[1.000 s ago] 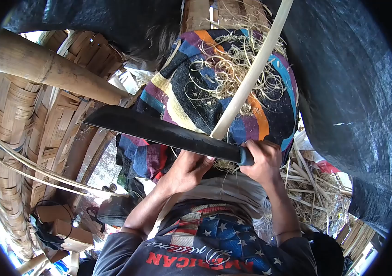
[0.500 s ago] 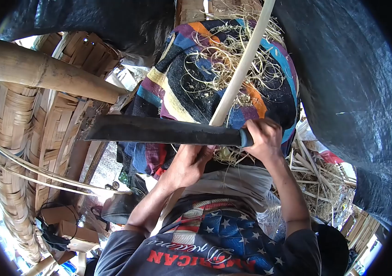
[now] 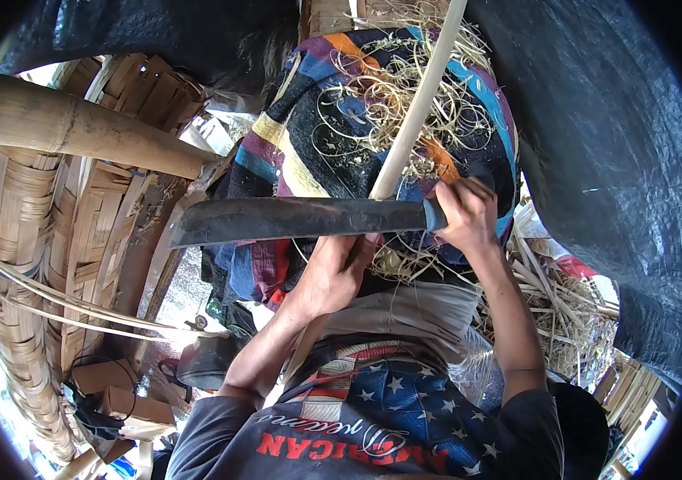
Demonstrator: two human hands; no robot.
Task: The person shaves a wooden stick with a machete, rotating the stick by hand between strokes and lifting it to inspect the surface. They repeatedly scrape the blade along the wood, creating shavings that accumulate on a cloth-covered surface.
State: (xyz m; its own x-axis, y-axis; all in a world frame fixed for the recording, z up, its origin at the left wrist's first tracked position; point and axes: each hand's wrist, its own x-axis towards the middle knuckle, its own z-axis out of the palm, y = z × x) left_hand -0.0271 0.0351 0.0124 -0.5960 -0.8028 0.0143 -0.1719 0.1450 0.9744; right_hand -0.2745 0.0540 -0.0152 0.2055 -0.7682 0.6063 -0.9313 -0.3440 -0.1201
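Observation:
My right hand is closed round the blue-collared handle of a machete. Its long dark blade reaches left, crossing over a pale wooden stick. Just below the blade, my left hand wraps round that stick, its fingers partly hidden by the blade. The stick slants from the top of the view down past my left wrist to my torso. Beneath it lies a striped, many-coloured cloth over my lap area, with curly shavings heaped on it.
Black plastic sheeting hangs at the right. A thick bamboo pole and a woven bamboo wall stand at the left. Split strips and scraps are piled by my right arm. Cardboard boxes sit low on the left.
The machete and my right hand have shifted slightly right and up, and the blade now tilts more. My left hand stays on the stick, which has moved slightly.

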